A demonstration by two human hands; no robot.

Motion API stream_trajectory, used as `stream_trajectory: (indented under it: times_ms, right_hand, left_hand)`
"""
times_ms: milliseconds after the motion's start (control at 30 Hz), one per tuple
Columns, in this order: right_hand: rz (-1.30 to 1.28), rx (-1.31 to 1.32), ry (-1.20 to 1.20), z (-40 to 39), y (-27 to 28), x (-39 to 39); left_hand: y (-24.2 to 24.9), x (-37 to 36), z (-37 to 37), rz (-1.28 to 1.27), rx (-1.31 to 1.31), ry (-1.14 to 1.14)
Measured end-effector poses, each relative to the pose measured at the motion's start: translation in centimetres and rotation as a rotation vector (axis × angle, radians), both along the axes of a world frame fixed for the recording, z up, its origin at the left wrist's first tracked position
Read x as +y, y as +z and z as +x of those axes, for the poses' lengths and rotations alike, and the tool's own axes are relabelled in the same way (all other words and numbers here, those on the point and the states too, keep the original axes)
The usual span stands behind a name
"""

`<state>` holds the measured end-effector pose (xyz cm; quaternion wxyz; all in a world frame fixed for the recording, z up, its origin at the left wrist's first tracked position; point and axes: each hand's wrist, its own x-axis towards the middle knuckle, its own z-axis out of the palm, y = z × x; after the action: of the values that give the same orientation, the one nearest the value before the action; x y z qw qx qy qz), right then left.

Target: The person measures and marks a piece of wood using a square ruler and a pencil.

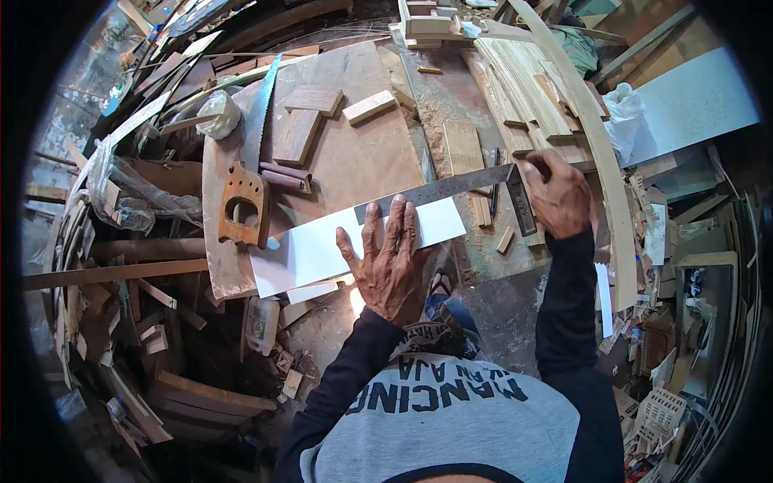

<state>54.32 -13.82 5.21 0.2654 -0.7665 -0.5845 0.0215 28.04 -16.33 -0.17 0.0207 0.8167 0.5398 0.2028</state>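
Left hand [388, 262] flat on white board [322, 248]; right hand [560, 193] grips steel square [451, 186] at board's far edge; handsaw [245, 193] beside board's left end.

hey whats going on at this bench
A person leans over a cluttered wooden workbench. The left hand presses flat on a white board, fingers spread. The right hand grips the stock end of a metal try square, whose blade lies along the board's far edge. A handsaw rests on the bench to the left, untouched.
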Motion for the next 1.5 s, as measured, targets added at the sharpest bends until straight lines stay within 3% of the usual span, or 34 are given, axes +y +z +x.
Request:
stream_trajectory:
  times_ms: [267, 367, 600, 900, 1100, 1233, 1333, 1433, 1500]
  right_hand:
    - [-0.463, -0.453, 0.121, 0.9, -0.4, 9.1]
    - [-0.745, -0.476, 0.196, 0.3, -1.6, 11.6]
    - [-1.074, -0.513, 0.281, 0.3, -4.8, 15.9]
    - [-0.829, -0.465, 0.265, 1.5, -7.4, 15.8]
    - [-0.767, -0.222, -0.044, 0.5, -3.3, 15.1]
    - [-0.379, -0.283, -0.202, 0.3, -2.3, 14.4]
    - [-0.143, -0.076, -0.138, 0.4, 0.6, 13.9]
    - [0.086, -0.043, -0.03, 1.5, 1.1, 13.6]
    - [0.117, 0.288, 0.09, 1.3, 1.8, 12.2]
  left_hand:
    - [-0.4, 0.1, -0.2, -0.007, -0.006, -0.033]
    - [-0.5, 0.1, -0.2, -0.022, -0.002, -0.027]
    - [-0.3, 0.0, 0.0, -0.01, -0.016, 0.01]
    - [-0.7, 0.1, -0.3, -0.022, 0.004, -0.029]
    - [-0.8, 0.1, -0.2, -0.013, -0.01, -0.024]
    - [-0.6, 0.1, -0.2, -0.011, 0.013, -0.018]
    - [-0.4, 0.2, -0.1, -0.007, 0.016, -0.017]
    - [-0.1, 0.1, 0.1, -0.018, 0.018, 0.005]
    - [0.1, 0.1, 0.2, -0.017, 0.015, 0.014]
